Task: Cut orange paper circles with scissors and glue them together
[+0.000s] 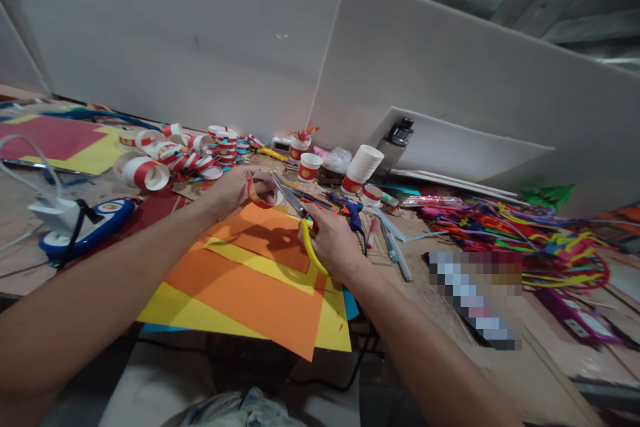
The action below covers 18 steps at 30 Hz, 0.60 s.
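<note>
Head view: the left hand point(243, 190), at the centre of the frame, pinches one red-and-white cup ring point(262, 203), its fingers hiding part of it. The right hand point(331, 237), just right of centre, is wrapped around the yellow handles of one pair of scissors point(311, 250); the blades are spread, their tips close beside the ring.

Beneath both hands, two orange sheets point(250, 300) overlap yellow sheets point(180, 310), with blue paper edges showing at lower centre. Just right of the right hand lies one blue glue gun point(355, 211).

Beyond the hands, at upper centre, stand one single cup point(310, 168), one cup filled with orange pieces point(299, 147), one tilted stack of cups point(364, 169) and one low, cut-down cup point(371, 195). One bottle point(393, 155) is behind the stack. Left of centre, a pile of cut rings point(145, 173) overlaps too much to count.

Farther out, one blue power strip point(95, 230) sits at left, and a tangle of colourful pipe cleaners point(520, 233) covers the tabletop point(415, 310) at right. A pixelated patch at lower right masks one object.
</note>
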Available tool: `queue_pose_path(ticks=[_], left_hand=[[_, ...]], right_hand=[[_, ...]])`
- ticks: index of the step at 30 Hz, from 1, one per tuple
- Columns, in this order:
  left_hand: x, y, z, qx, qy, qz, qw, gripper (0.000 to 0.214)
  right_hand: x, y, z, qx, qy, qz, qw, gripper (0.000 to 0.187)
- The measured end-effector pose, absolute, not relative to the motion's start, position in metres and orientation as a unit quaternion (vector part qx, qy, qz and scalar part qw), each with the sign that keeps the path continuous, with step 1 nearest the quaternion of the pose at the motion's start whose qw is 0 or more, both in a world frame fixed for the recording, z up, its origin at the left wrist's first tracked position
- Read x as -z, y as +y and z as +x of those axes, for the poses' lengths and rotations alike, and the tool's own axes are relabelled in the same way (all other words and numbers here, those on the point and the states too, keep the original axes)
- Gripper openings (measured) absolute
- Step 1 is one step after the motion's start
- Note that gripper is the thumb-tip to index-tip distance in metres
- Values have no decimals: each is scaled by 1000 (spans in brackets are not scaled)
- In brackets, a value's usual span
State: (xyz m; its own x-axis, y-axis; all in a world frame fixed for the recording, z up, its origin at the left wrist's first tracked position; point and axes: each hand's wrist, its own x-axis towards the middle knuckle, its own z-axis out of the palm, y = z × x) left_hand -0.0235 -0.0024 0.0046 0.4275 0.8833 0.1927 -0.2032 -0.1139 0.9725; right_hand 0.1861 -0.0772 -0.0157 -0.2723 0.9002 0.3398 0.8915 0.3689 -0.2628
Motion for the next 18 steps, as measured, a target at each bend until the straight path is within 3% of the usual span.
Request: queue_pose_path(ticks=[5,18], left_hand=[[-2,-5,-17,-422,286,578,637,16],[-9,-11,-22,-390,273,635,608,25]], right_hand=[[18,-76,186,-5,-798,-564,211,51],[13,-80,185,-27,-807,-537,243,39]])
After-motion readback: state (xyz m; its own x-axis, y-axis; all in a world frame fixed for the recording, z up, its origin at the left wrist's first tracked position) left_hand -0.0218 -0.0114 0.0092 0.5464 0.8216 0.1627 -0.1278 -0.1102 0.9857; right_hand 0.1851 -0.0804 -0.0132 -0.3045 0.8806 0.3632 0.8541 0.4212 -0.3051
